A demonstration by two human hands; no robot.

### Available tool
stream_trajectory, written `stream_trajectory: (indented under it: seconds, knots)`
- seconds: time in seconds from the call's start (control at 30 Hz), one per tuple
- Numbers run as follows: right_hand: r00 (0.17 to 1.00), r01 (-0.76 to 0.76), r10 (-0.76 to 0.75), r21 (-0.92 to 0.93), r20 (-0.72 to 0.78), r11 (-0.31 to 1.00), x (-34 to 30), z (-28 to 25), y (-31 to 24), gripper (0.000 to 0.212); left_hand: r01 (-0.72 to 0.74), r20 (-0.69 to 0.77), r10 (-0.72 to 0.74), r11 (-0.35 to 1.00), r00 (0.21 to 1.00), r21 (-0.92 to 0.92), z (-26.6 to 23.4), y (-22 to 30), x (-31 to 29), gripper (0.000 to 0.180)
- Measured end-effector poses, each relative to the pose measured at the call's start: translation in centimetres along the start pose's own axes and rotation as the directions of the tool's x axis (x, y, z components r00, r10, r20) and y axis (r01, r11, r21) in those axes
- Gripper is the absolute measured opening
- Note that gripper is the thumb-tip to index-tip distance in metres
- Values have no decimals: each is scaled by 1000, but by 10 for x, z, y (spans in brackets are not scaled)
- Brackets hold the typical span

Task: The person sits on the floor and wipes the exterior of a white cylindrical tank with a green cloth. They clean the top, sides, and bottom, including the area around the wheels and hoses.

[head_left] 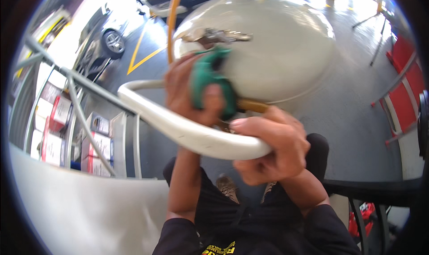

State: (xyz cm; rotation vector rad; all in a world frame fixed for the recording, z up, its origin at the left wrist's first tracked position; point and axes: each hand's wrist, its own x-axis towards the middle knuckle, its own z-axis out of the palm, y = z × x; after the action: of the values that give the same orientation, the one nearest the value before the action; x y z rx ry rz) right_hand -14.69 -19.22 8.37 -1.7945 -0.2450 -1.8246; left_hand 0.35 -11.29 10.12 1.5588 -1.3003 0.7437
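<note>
My left hand is closed on a bunched green cloth, blurred by motion, beside a large rounded white tank. Just beyond the cloth, a metal valve fitting shows against the tank. A white curved tube handle crosses in front of both hands. My right hand wraps round the right end of this handle, thumb on top. A brass-coloured piece sticks out between the cloth and my right hand. What it joins to is hidden.
An orange hose runs upward beside the tank. On the left are grey metal rails and shelved boxes. A car stands beyond. Red panels stand at the right, and a black bar lies at lower right.
</note>
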Motion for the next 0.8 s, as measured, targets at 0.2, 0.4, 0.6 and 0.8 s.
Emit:
stream_trajectory:
  seconds: [0.2, 0.4, 0.6, 0.8]
  knots:
    - [998, 54, -54, 9, -16, 999, 0, -2, 5, 34, -171, -22, 176, 973, 984, 154, 26, 29, -19, 40]
    - [999, -29, 27, -85, -28, 996, 8, -22, -7, 36, -251, 271, 235, 968, 933, 24, 33, 54, 27, 44]
    - [993, 115, -107, -193, 56, 974, 40, -57, 17, 42, -317, 421, 314, 946, 851, -64, 38, 64, 49, 49]
    - [976, 87, -29, -266, 217, 960, 47, -49, 40, 27, -111, 334, 214, 947, 918, -302, 27, 44, 26, 46]
